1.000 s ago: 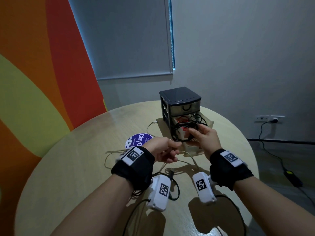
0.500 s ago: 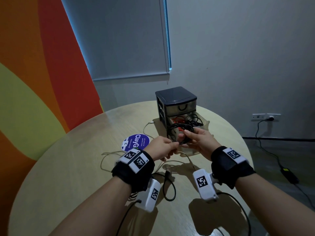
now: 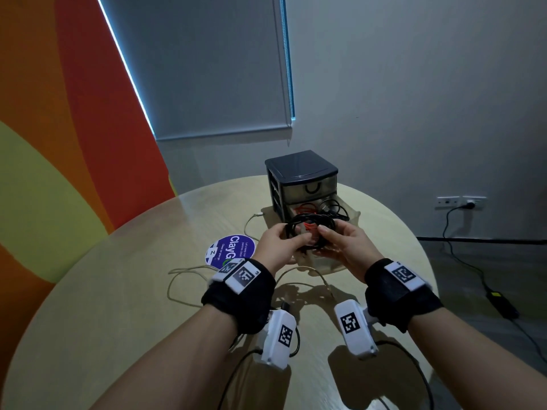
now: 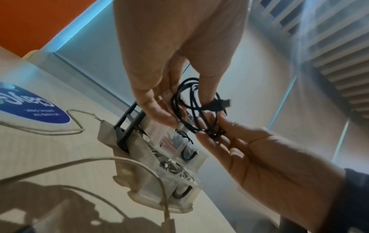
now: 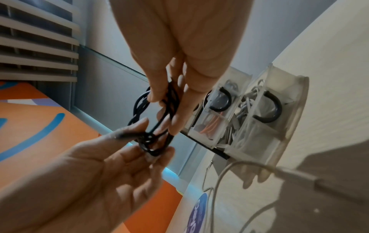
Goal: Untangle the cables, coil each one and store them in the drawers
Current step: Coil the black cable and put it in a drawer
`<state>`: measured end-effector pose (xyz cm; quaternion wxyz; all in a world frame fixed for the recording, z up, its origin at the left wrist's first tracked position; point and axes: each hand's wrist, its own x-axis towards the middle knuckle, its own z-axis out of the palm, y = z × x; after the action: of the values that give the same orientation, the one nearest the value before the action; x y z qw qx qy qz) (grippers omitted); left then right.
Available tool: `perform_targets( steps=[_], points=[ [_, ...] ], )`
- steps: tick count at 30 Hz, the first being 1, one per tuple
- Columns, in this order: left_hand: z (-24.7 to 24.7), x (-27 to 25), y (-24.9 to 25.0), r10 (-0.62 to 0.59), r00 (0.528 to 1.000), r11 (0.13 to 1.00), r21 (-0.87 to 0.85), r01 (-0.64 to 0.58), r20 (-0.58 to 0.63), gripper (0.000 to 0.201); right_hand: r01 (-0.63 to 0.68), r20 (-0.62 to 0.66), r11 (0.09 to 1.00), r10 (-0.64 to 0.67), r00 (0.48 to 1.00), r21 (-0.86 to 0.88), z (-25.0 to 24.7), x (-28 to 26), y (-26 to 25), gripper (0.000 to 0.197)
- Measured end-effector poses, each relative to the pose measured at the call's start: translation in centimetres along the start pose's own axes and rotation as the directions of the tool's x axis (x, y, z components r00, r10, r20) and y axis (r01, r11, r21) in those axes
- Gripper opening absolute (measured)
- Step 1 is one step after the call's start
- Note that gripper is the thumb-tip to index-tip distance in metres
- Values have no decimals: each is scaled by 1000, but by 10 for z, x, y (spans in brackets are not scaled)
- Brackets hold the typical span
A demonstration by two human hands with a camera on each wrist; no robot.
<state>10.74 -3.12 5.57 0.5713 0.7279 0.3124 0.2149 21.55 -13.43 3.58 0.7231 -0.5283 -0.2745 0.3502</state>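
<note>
A small coil of black cable (image 3: pixel 309 229) hangs in the air just in front of the dark drawer unit (image 3: pixel 300 173). My left hand (image 3: pixel 291 238) pinches its left side and my right hand (image 3: pixel 328 241) pinches its right side. In the left wrist view the black cable (image 4: pixel 195 108) shows a plug end sticking out to the right. In the right wrist view the cable (image 5: pixel 157 126) loops between both hands. The middle drawer (image 3: pixel 344 216) stands open with an orange cable (image 3: pixel 306 207) and another black coil (image 3: pixel 330 206) inside. The bottom drawer (image 4: pixel 191 186) is open too and holds white cables.
A loose white cable (image 3: pixel 183 279) trails over the round wooden table (image 3: pixel 118 291) near my left wrist. A purple round sticker (image 3: pixel 233 250) lies left of the drawers. On the floor at right, a power cord (image 3: pixel 455 241) runs from a wall socket.
My left hand has moved up from beside the coil and now holds it together with the right hand. The coil sits slightly higher and nearer me than before.
</note>
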Motion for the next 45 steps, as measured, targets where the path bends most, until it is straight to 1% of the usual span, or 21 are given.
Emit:
perform_targets(
  steps=[3, 6, 9, 12, 14, 16, 18, 20, 22, 24, 26, 28, 31, 33, 35, 36, 37, 39, 40, 42, 45],
  points=[
    [4, 8, -2, 18, 1000, 998, -65, -19, -15, 19, 8, -67, 999, -11, 998, -44, -5, 6, 3, 22],
    [12, 20, -4, 17, 999, 997, -77, -20, -33, 19, -5, -104, 995, -6, 995, -102, -12, 14, 6, 28],
    [18, 35, -5, -4, 999, 987, -161, -3, -38, 14, -22, -119, 986, 2, 993, -163, -20, 23, 1, 32],
    [20, 51, -1, -27, 999, 984, -175, 19, -43, 13, -7, -187, 976, -35, 982, -216, -32, 36, -7, 29],
    [22, 63, 4, -52, 995, 985, -167, 37, -84, 14, 32, -251, 964, -101, 963, -265, -42, 49, -11, 22],
    [23, 77, 9, -78, 989, 983, -174, 55, -129, 15, 68, -299, 902, -211, 930, -427, -51, 61, -14, 15],
    [24, 93, 12, -84, 978, 985, -163, 52, -192, 18, 83, -292, 825, -291, 911, -560, -54, 71, -19, 16],
    [25, 112, 9, -74, 971, 996, -68, 60, -230, 21, 100, -247, 744, -342, 907, -660, -52, 77, -25, 19],
    [26, 140, -8, -76, 970, 994, 61, 92, -229, 25, 121, -164, 633, -373, 913, -765, -48, 83, -28, 26],
    [30, 141, -4, -73, 970, 972, 200, 121, -230, 29, 123, -61, 519, -322, 945, -846, -46, 89, -26, 31],
    [36, 123, 15, -19, 986, 939, 336, 75, -167, 27, 96, -7, 458, -219, 976, -884, -45, 96, -18, 31],
    [44, 121, 16, 39, 989, 879, 475, 33, -141, 28, 66, 9, 397, -144, 989, -916, -44, 100, -10, 30],
    [56, 122, 10, 82, 987, 808, 590, 15, -137, 33, 7, -7, 292, -50, 999, -956, -44, 101, -8, 33],
    [60, 121, 5, 110, 984, 706, 708, 22, -141, 36, -25, -23, 219, 8, 1000, -975, -45, 99, -10, 36],
    [65, 118, 0, 180, 974, 579, 815, 7, -136, 41, -38, -33, 152, 35, 999, -988, -45, 99, -9, 38],
    [68, 114, 0, 206, 970, 529, 849, -1, -127, 43, -43, -38, 118, 43, 998, -992, -45, 101, -8, 38],
    [71, 112, -2, 216, 968, 505, 863, 0, -126, 44, -49, -44, 90, 46, 998, -995, -45, 102, -7, 38],
    [76, 104, -3, 221, 967, 497, 868, 3, -130, 44, -66, -63, 65, 44, 997, -996, -43, 106, -5, 38],
    [78, 99, -3, 235, 966, 494, 869, -25, -106, 46, -73, -70, 63, 44, 997, -995, -42, 107, -6, 38],
    [81, 90, -4, 266, 964, 463, 878, -122, -6, 49, -86, -82, 69, 57, 995, -994, -40, 110, -8, 38],
    [78, 86, -8, 228, 968, 440, 875, -199, 106, 49, -111, -104, 81, 87, 991, -990, -37, 113, -11, 38]
  ],
)
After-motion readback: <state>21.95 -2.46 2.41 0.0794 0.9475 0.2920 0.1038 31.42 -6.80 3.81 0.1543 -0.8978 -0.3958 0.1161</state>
